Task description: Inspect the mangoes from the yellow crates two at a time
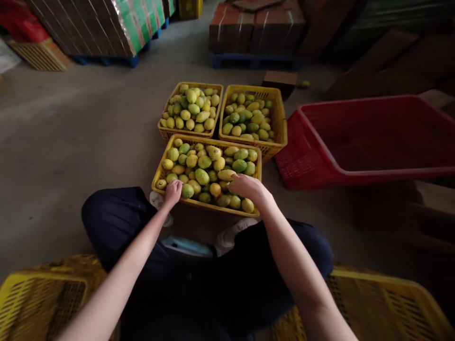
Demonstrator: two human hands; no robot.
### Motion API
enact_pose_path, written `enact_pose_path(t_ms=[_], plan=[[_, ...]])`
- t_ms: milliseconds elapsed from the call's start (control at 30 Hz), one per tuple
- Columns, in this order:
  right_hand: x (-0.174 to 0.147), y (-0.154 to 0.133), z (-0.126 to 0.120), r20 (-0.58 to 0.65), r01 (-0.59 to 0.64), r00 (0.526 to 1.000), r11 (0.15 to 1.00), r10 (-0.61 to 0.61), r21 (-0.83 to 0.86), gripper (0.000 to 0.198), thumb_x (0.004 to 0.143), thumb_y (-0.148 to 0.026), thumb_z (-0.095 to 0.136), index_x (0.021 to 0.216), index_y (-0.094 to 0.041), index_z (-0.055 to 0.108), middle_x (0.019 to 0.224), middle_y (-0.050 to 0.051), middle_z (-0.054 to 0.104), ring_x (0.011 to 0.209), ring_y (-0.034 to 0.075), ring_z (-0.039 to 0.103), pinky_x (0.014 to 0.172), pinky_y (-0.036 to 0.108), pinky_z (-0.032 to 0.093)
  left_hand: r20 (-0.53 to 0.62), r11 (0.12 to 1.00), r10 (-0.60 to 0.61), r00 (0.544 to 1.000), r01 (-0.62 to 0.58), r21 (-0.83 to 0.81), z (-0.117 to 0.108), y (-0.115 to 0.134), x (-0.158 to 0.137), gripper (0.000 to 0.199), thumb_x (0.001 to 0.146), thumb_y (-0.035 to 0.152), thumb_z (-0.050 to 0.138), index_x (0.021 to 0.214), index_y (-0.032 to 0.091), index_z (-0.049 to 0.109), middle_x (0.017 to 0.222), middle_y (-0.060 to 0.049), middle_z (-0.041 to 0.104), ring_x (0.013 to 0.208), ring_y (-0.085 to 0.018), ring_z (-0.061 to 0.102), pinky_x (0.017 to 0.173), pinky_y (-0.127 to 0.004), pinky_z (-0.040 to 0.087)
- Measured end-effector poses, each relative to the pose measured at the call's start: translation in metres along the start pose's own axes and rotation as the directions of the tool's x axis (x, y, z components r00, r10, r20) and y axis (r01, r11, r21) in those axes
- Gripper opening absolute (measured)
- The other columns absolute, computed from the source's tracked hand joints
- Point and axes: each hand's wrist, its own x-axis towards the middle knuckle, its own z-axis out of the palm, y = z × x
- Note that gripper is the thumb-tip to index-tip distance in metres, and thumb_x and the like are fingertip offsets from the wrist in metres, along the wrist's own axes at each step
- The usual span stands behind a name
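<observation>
A yellow plastic crate (208, 206) full of yellow and green lemons stands on the floor between my feet. My left hand (173, 192) is at its front left rim, fingers curled in beside a greenish lemon (187, 191); whatever they hold, if anything, is hidden. Over the right half of the crate, my right hand (248, 186) reaches in with its fingers bent around a pale yellow lemon (226, 175). The back of the hand partly covers the fruit beneath it.
Two more yellow crates, one on the left (163, 130) and one on the right (280, 124), hold lemons behind the near one. A large red crate (320, 163) stands to the right. Strapped boxes (256, 35) sit on a blue pallet (254, 60) at the back.
</observation>
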Motion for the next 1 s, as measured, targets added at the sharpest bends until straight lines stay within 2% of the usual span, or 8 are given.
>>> enact_pose_path(t_ms=[100, 200, 300, 433, 633, 833, 933, 1000], plan=[[0.009, -0.024, 0.018, -0.052, 0.055, 0.997, 0.998, -0.057, -0.037, 0.031, 0.093, -0.031, 0.048, 0.116, -0.016, 0.061, 0.118, 0.015, 0.067, 0.111, 0.026, 0.063, 0.087, 0.031, 0.047, -0.062, 0.999, 0.01, 0.998, -0.012, -0.033, 0.004, 0.001, -0.004, 0.026, 0.092, 0.019, 0.037, 0.084, 0.02, 0.062, 0.098, -0.012, 0.069, 0.101, -0.023, 0.063, 0.098, -0.039, 0.047], [0.025, -0.05, 0.041, -0.061, 0.067, 0.996, 0.998, -0.065, 0.02, 0.033, 0.095, -0.032, 0.046, 0.123, -0.017, 0.055, 0.125, 0.014, 0.062, 0.118, 0.025, 0.057, 0.092, 0.03, 0.046, -0.155, 0.998, -0.008, 0.988, -0.001, -0.055, 0.009, 0.004, -0.009, 0.024, 0.091, 0.019, 0.037, 0.097, 0.017, 0.061, 0.108, -0.015, 0.064, 0.107, -0.026, 0.059, 0.101, -0.044, 0.045], [0.049, -0.068, 0.063, -0.047, -0.008, 0.999, 1.0, 0.009, 0.022, 0.039, 0.095, -0.038, 0.048, 0.126, -0.015, 0.052, 0.129, 0.018, 0.056, 0.117, 0.027, 0.057, 0.087, 0.032, 0.049, -0.205, 0.997, -0.031, 0.978, 0.017, -0.07, 0.013, 0.005, -0.011, 0.024, 0.09, 0.018, 0.039, 0.104, 0.016, 0.058, 0.11, -0.017, 0.061, 0.11, -0.028, 0.057, 0.101, -0.046, 0.044], [0.077, -0.081, 0.078, -0.065, -0.126, 0.99, 0.991, 0.128, 0.039, 0.049, 0.093, -0.048, 0.05, 0.122, -0.009, 0.053, 0.128, 0.023, 0.052, 0.112, 0.03, 0.059, 0.082, 0.035, 0.05, -0.189, 0.996, -0.033, 0.981, 0.018, -0.083, 0.014, 0.007, -0.01, 0.021, 0.088, 0.016, 0.041, 0.1, 0.018, 0.058, 0.105, -0.016, 0.062, 0.106, -0.028, 0.058, 0.099, -0.044, 0.045], [0.08, -0.084, 0.088, -0.143, -0.186, 0.97, 0.979, 0.197, 0.086, 0.05, 0.086, -0.048, 0.06, 0.121, -0.011, 0.054, 0.125, 0.019, 0.055, 0.112, 0.028, 0.059, 0.083, 0.031, 0.047, -0.15, 0.995, -0.041, 0.988, 0.027, -0.095, 0.012, 0.013, -0.01, 0.021, 0.087, 0.012, 0.04, 0.09, 0.021, 0.059, 0.097, -0.013, 0.063, 0.1, -0.027, 0.059, 0.097, -0.045, 0.046], [0.064, -0.075, 0.091, -0.212, -0.127, 0.964, 0.98, 0.158, 0.152, 0.046, 0.084, -0.046, 0.061, 0.114, -0.012, 0.057, 0.117, 0.015, 0.063, 0.105, 0.024, 0.061, 0.086, 0.028, 0.045, -0.14, 0.993, -0.066, 0.988, 0.051, -0.104, 0.01, 0.016, -0.009, 0.021, 0.088, 0.011, 0.04, 0.089, 0.02, 0.06, 0.099, -0.014, 0.062, 0.102, -0.027, 0.058, 0.098, -0.045, 0.045], [0.059, -0.072, 0.084, -0.301, -0.072, 0.938, 0.946, 0.172, 0.315, 0.043, 0.078, -0.047, 0.064, 0.103, -0.013, 0.061, 0.109, 0.014, 0.067, 0.1, 0.025, 0.062, 0.086, 0.03, 0.046, -0.132, 0.993, -0.068, 0.989, 0.054, -0.104, 0.01, 0.016, -0.011, 0.02, 0.087, 0.011, 0.042, 0.089, 0.02, 0.06, 0.1, -0.013, 0.062, 0.103, -0.026, 0.058, 0.098, -0.043, 0.045], [0.056, -0.071, 0.073, -0.335, -0.057, 0.908, 0.867, 0.251, 0.495, 0.042, 0.073, -0.051, 0.066, 0.092, -0.014, 0.062, 0.098, 0.012, 0.069, 0.092, 0.025, 0.063, 0.082, 0.033, 0.048, -0.13, 0.993, -0.067, 0.989, 0.054, -0.101, 0.011, 0.017, -0.012, 0.019, 0.087, 0.011, 0.042, 0.09, 0.019, 0.06, 0.1, -0.013, 0.063, 0.104, -0.026, 0.058, 0.097, -0.042, 0.045]])
